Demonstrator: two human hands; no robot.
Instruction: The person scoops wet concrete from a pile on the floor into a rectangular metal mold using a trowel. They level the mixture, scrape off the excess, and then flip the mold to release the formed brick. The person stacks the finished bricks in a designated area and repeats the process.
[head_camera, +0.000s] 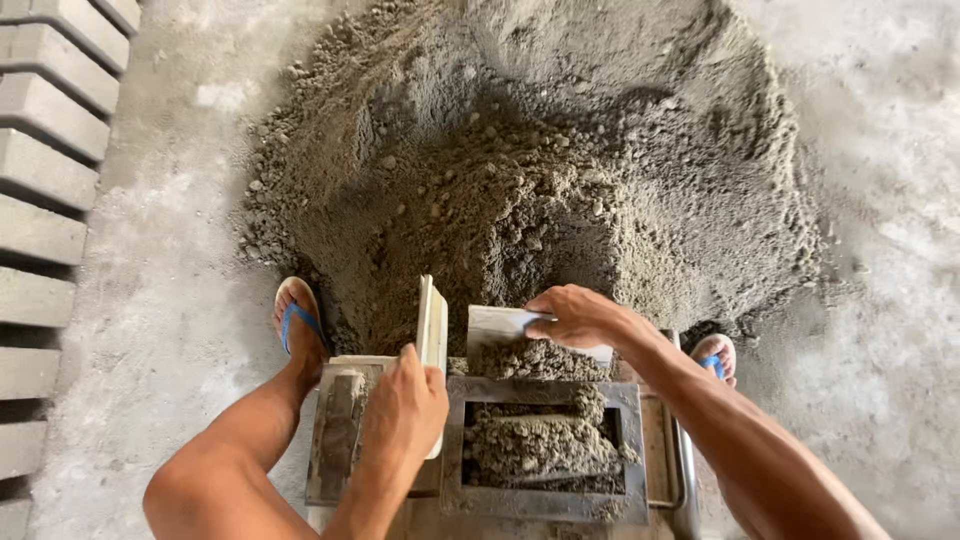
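Observation:
My left hand grips a flat pale board held upright on its edge, just left of the metal mould. My right hand holds a wide flat scoop at the mould's far edge, with a load of damp grey mix on it. The rectangular mould opening is partly filled with clumpy grey mix. Directly beyond the mould lies a big heap of the same sandy mix.
Rows of grey moulded blocks lie on the floor along the left edge. My feet in blue-strapped sandals stand at the left and right of the press. A metal lever bar runs down the mould's right side.

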